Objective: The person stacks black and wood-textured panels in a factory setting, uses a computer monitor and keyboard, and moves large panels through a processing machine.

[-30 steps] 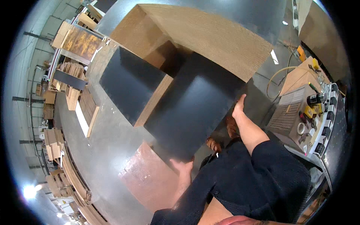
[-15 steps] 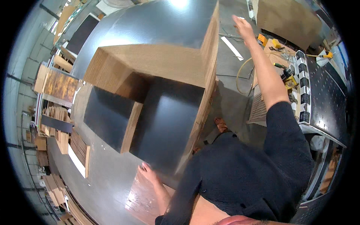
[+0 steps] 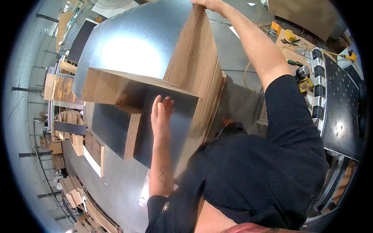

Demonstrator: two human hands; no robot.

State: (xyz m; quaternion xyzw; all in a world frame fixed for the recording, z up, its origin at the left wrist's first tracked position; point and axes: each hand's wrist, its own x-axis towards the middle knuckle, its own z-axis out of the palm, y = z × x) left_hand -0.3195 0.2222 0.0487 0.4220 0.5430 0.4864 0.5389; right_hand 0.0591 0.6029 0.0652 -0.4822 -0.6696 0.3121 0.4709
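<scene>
A: Landmark is the wooden cabinet carcass (image 3: 155,83), big open box of wood-grain board with dark inner faces, tipped up on the grey floor (image 3: 116,182). Where do the 2 hands sit on it?

B: Right hand (image 3: 210,4) is at the carcass's far top corner, arm stretched out full. Fingers seem curled over the top edge of the tall side panel (image 3: 198,66), though the frame's rim cuts them, so I can't tell how tight the grip is. Left hand (image 3: 160,114) lies flat and fully open, fingers spread a little, palm pressed on the dark panel (image 3: 171,128) inside the carcass. It grips nothing.

A: Why that split, in your reading?

B: Judgement only: the high hand steadies the tall panel against tipping, the flat palm braces the lower part. An open palm suits a smooth face with no edge to grab.

A: Carcass against the body?

B: Right in front of the torso, near side just beside the left forearm, far corner at full reach of the right arm.

A: Anything else near it?

B: Right of the carcass, a black perforated workbench (image 3: 342,108) with a cordless drill (image 3: 301,73). Left of it, stacks of cut wooden boards (image 3: 93,147) along the floor.
</scene>
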